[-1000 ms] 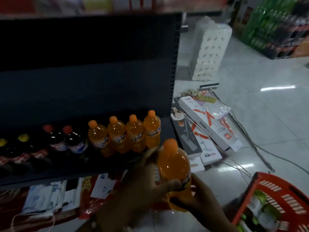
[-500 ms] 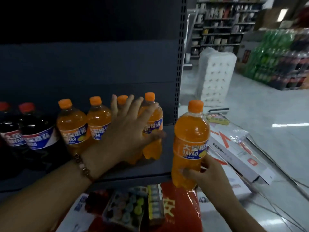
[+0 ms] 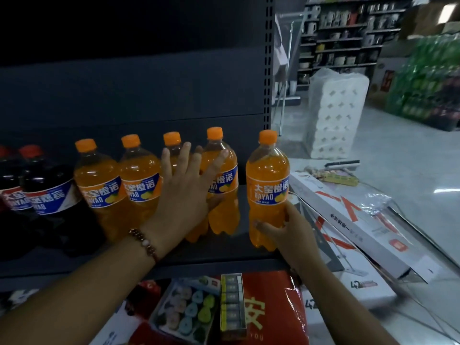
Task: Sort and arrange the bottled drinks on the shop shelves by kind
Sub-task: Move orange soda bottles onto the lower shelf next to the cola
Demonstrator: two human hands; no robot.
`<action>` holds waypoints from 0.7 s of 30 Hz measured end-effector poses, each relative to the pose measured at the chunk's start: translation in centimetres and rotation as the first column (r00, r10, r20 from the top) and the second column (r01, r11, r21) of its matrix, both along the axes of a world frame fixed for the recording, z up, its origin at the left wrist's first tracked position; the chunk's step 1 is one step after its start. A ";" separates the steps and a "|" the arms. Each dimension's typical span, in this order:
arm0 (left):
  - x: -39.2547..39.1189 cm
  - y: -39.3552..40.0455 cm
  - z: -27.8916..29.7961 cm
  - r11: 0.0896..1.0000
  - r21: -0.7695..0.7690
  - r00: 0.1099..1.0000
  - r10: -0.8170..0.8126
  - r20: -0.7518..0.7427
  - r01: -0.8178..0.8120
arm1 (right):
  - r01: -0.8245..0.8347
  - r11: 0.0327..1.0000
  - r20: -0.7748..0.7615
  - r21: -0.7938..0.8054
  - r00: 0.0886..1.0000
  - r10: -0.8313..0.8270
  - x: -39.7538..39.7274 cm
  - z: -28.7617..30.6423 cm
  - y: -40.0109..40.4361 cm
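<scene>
Several orange soda bottles (image 3: 99, 185) with orange caps stand in a row on the dark shelf (image 3: 211, 255). To their left stand dark cola bottles (image 3: 47, 188) with red caps. My left hand (image 3: 185, 192) lies flat, fingers spread, against the two rightmost bottles of the row. My right hand (image 3: 286, 232) grips the lower part of another orange soda bottle (image 3: 267, 180), upright at the shelf's right end, just right of the row.
The shelf's perforated upright (image 3: 268, 66) rises behind the held bottle. White boxes (image 3: 353, 220) lie on the floor to the right, with a toilet-paper pack (image 3: 336, 113) beyond. Below the shelf lie a red bag (image 3: 271, 307) and small packaged goods (image 3: 186, 310).
My right hand has carried the orange bottle left onto the shelf's right end, beside the row. My left hand stays pressed against the rightmost bottles.
</scene>
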State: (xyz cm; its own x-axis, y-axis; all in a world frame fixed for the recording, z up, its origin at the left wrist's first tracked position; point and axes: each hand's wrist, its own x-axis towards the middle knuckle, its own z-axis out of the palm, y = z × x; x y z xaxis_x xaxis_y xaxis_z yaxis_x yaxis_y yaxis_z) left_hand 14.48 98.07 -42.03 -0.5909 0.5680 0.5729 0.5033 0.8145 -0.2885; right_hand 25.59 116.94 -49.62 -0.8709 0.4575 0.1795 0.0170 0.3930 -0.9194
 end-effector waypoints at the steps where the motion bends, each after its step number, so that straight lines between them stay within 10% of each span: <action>1: 0.1 0.1 -0.1 1.000 0.009 1.000 0.002 -0.005 -0.002 | -0.004 1.000 -0.007 0.001 1.000 0.004 -0.4 -0.1 0.0; 21: -0.3 0.2 -0.9 0.999 0.044 0.998 0.010 -0.063 -0.007 | 0.052 0.991 0.037 0.127 0.998 -0.057 -4.3 -1.2 -0.3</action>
State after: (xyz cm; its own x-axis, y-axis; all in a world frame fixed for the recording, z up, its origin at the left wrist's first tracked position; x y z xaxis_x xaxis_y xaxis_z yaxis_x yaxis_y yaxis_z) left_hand 14.17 98.23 -42.94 -0.5576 0.5369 0.6330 0.4785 0.8311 -0.2835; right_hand 21.31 116.66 -50.80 -0.8530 0.4804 0.2039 0.0774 0.5028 -0.8610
